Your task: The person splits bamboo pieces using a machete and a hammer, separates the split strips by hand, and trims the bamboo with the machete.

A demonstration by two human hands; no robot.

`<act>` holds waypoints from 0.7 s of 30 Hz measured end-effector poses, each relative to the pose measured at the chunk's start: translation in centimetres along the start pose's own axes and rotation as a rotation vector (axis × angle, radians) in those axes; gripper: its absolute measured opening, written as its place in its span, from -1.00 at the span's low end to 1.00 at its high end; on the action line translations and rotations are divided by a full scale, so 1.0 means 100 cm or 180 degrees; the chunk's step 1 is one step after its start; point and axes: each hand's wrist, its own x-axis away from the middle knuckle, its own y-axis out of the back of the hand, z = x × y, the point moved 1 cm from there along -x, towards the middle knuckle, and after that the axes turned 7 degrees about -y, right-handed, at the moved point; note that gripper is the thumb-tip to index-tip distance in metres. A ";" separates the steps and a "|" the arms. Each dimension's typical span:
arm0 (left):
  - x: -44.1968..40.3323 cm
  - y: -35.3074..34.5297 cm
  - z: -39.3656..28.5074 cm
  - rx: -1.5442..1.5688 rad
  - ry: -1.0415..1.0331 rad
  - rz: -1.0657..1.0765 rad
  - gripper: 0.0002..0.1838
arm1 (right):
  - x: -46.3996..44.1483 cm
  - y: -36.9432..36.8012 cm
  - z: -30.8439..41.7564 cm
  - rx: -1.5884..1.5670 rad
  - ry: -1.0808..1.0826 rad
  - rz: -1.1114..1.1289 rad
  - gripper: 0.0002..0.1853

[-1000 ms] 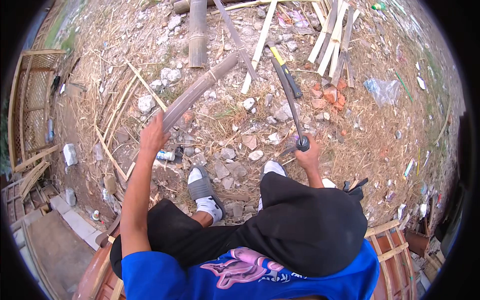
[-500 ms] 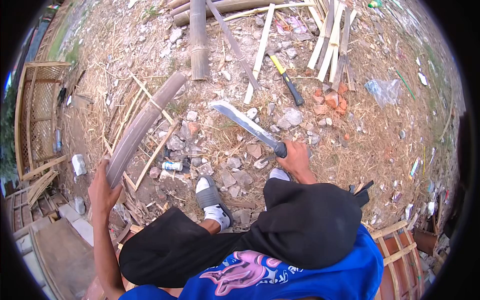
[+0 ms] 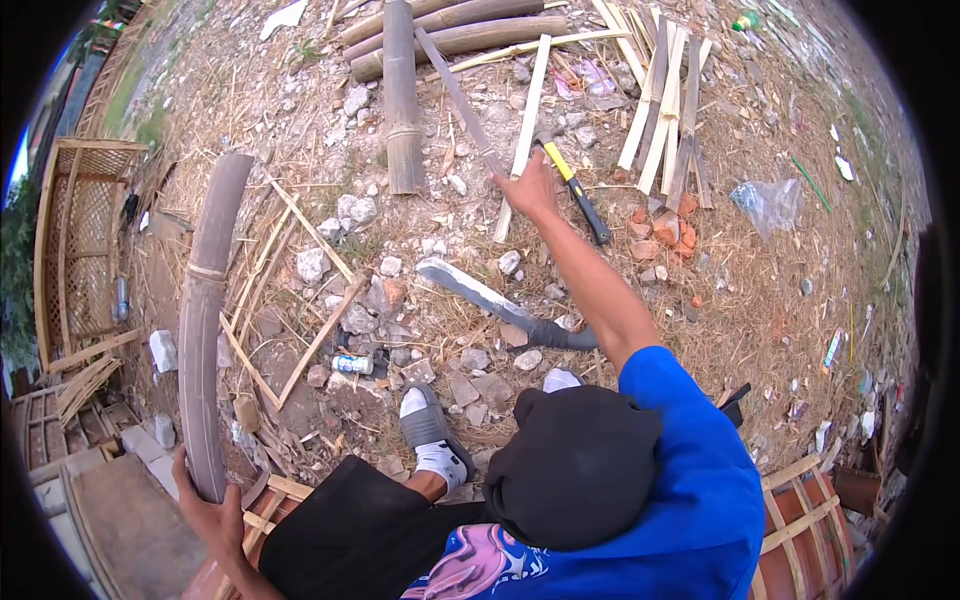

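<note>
My left hand grips the lower end of a thick, split-looking bamboo piece, which stands nearly upright at the left. Further out, my right hand is closed around the near end of a narrow dark bamboo strip; its fingers partly hide that end. A machete with a black-wrapped handle lies on the stony ground below my right forearm. Beside the right hand are a pale bamboo strip and a hammer with a yellow and black handle.
Bamboo poles lie at the far side, with a shorter bamboo length pointing towards me. Split strips are heaped at the right. Brick pieces, stones and a plastic bag litter the ground. A lattice frame stands left.
My right hand has let go of the machete, now on the ground, and reached forward to the dark strip. The bamboo piece in my left hand has swung left and more upright.
</note>
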 end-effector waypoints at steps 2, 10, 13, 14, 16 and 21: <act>0.004 -0.002 -0.004 0.0278 0.0167 -0.0078 -0.18 | -0.006 -0.012 0.007 0.0131 -0.0122 0.0088 -0.02; 0.002 -0.006 -0.014 0.0156 0.0027 -0.0040 -0.20 | -0.011 -0.036 -0.004 -0.0367 -0.0202 0.0394 0.03; -0.004 -0.011 -0.012 0.0169 -0.0116 0.0088 -0.21 | -0.013 -0.026 -0.014 -0.1069 -0.0070 0.0155 -0.01; -0.006 -0.012 -0.012 0.0165 -0.0144 0.0130 -0.21 | -0.010 -0.020 -0.018 -0.1237 0.0056 0.0064 -0.02; -0.009 -0.011 -0.012 0.0146 -0.0189 0.0219 -0.21 | 0.009 0.003 -0.030 -0.1042 0.0387 -0.0168 -0.07; -0.020 -0.016 -0.022 0.0232 -0.0462 0.0277 -0.21 | 0.071 0.108 -0.058 -0.0813 0.0167 0.0012 -0.15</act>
